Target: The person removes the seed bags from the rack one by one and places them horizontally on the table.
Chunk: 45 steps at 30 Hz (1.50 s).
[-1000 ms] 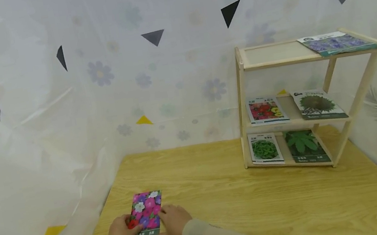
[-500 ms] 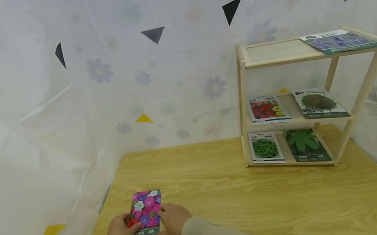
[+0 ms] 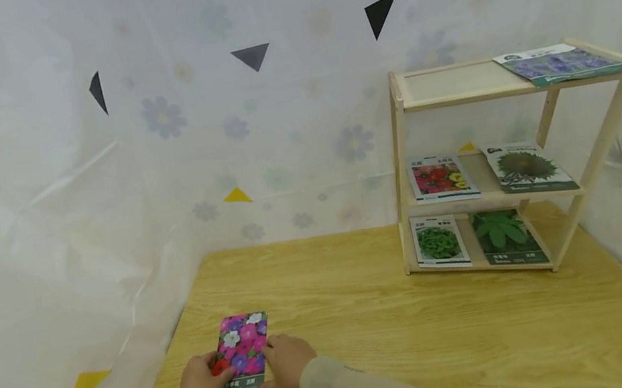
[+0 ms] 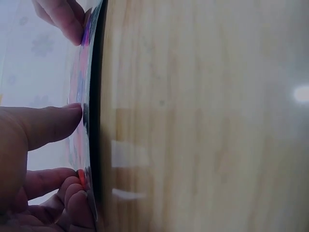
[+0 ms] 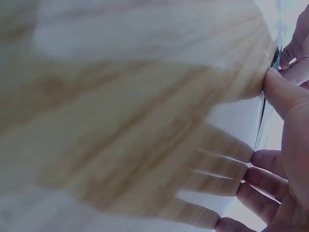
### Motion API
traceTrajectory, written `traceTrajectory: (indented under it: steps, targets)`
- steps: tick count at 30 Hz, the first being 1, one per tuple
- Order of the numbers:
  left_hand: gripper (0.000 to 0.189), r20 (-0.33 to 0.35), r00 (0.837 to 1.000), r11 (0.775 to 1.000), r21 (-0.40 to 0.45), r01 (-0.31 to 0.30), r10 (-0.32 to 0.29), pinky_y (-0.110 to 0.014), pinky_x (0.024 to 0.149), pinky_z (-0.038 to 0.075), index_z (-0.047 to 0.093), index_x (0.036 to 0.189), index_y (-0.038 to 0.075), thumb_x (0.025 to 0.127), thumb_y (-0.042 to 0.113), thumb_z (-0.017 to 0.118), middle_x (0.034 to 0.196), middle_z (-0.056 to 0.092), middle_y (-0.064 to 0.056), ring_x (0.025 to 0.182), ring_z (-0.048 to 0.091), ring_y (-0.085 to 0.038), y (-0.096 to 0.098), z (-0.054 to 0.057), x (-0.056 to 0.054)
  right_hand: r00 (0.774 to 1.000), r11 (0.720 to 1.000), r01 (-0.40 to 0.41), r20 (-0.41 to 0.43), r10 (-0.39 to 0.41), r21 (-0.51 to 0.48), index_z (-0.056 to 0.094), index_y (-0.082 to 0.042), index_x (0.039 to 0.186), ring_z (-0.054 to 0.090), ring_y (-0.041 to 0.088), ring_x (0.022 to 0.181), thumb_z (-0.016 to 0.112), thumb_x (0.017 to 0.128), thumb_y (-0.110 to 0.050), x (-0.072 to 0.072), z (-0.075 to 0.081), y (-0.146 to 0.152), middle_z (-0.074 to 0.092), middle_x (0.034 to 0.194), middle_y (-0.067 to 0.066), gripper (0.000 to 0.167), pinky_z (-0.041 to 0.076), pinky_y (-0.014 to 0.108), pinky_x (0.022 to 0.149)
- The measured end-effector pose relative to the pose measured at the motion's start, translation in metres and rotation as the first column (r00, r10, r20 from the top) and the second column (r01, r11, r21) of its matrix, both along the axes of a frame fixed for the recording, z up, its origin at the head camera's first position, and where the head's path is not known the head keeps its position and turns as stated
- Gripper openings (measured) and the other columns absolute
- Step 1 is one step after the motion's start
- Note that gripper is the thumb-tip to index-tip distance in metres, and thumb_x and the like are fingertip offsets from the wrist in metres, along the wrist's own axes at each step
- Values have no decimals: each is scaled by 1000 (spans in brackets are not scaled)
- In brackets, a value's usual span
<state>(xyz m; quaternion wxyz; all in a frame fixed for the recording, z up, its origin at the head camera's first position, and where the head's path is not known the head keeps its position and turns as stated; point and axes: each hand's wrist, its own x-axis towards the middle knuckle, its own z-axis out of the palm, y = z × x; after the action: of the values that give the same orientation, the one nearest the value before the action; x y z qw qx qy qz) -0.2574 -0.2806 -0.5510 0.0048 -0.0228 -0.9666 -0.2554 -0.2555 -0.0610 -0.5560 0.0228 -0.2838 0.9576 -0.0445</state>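
A seed packet with pink, purple, white and red flowers lies on the wooden table at the left front in the head view. My left hand holds its left edge, thumb on the printed face and fingers bent at the side. In the left wrist view the left thumb presses the packet, which appears edge-on. My right hand rests along the packet's right edge, with the thumb near its lower right corner. In the right wrist view the right fingers touch the tabletop beside the packet.
A three-tier wooden shelf stands at the back right of the table. A purple-flower packet lies on top. Red-flower and brown-flower packets occupy the middle; two green-leaf packets the bottom. Pale sheeting surrounds the table.
The head view has shifted slightly. Both hands and the seed packet keep the same places on the table.
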Motion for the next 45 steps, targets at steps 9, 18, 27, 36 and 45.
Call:
traceTrajectory:
  steps: [9,18,27,36,45]
  targets:
    - [59,-7,1000,1000,6,-15,15,-50,82,49,60,116,-15,77,25,81,94,61,-18,85,58,-27,3,0,2,1000,1000,-7,-6,7,0,56,-22,135,52,10,117,54,77,-78,1,1,0,52,134,-7,81,47,26,96]
    - [62,-4,1000,999,15,-29,29,-50,82,49,57,119,-17,79,25,79,94,58,-20,83,57,-26,4,-2,4,1000,999,-13,-2,13,-51,49,-22,141,50,11,123,51,78,-78,-1,-9,4,51,137,-6,85,44,27,100]
    - [62,-12,1000,1000,9,-19,19,-52,84,48,57,119,-17,80,25,78,97,58,-22,87,58,-29,3,-4,3,999,997,-42,-15,41,-63,53,-22,139,51,12,122,54,82,-72,2,-7,8,51,137,-5,75,44,28,100]
    - [65,14,999,999,-13,-44,44,-53,87,47,57,121,-16,79,28,80,101,57,-23,93,58,-32,3,-7,3,999,996,-38,-10,37,-81,55,-21,136,52,12,121,57,81,-70,4,-6,7,53,135,-4,73,45,29,99]
    - [62,11,998,998,30,-58,58,-54,87,47,57,121,-16,81,27,77,101,59,-25,92,59,-33,4,-2,2,999,992,-31,1,32,-120,52,-21,138,51,11,122,60,80,-69,0,-10,9,53,135,-6,75,44,29,100]
